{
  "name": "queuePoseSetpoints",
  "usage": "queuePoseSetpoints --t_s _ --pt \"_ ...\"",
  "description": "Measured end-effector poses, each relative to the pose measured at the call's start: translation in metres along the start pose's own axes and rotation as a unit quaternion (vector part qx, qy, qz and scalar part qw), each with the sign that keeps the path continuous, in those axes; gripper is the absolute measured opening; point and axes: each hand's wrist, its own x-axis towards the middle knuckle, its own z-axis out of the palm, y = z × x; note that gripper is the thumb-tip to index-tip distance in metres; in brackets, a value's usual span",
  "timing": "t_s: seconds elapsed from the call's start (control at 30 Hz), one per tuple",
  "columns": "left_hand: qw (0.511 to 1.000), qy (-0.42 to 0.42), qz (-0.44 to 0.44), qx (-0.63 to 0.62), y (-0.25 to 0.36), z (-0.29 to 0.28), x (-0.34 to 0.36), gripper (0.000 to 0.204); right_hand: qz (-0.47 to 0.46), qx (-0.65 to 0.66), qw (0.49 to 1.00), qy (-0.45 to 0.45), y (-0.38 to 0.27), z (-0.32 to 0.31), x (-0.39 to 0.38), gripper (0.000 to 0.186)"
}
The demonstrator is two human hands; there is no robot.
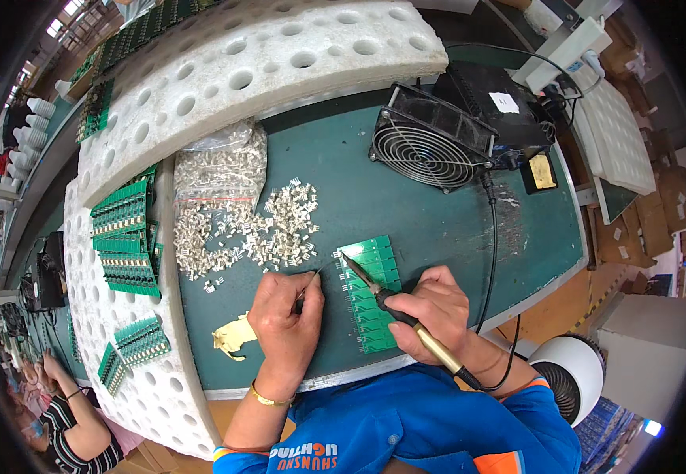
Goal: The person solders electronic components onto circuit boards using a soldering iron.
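My right hand (435, 313) is closed around a soldering iron (441, 351) with a gold-coloured handle. Its dark tip rests at the upper left corner of a green circuit board panel (376, 320), which lies on the bench. Small white connectors (346, 288) with pins line the panel's left edge. Left of the panel, my left hand (286, 314) is closed in a pinch on a thin solder wire (326, 265) that points toward the iron's tip. A crumpled yellowish piece (233, 336) lies beside that hand.
Loose white connectors (276, 229) spill from a clear plastic bag (220, 167). White foam slabs (280, 59) border the back and left, holding green boards (126, 237). A black fan (430, 146), a black box (493, 99) and the iron's cable (491, 245) are at right. Another person (78, 423) sits far left.
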Motion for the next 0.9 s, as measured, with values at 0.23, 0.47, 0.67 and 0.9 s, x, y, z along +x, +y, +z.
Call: queuePoseSetpoints --t_s 0.23,0.47,0.67,0.9 --pt "1.0 0.004 0.012 0.002 -0.002 -0.001 -0.001 0.008 -0.016 -0.002 1.0 0.011 0.003 0.001 -0.002 0.021" --pt "1.0 0.0 0.0 -0.01 -0.005 -0.004 -0.005 0.007 -0.012 -0.011 0.999 0.028 0.001 -0.004 -0.007 0.022" --pt "0.999 -0.013 -0.01 -0.031 -0.001 -0.002 -0.006 0.007 0.002 0.025 0.999 0.036 0.001 -0.003 -0.01 0.02" --pt "1.0 -0.002 0.017 -0.007 -0.003 -0.001 -0.006 0.007 0.017 0.037 0.998 0.042 0.001 -0.001 -0.008 0.014"
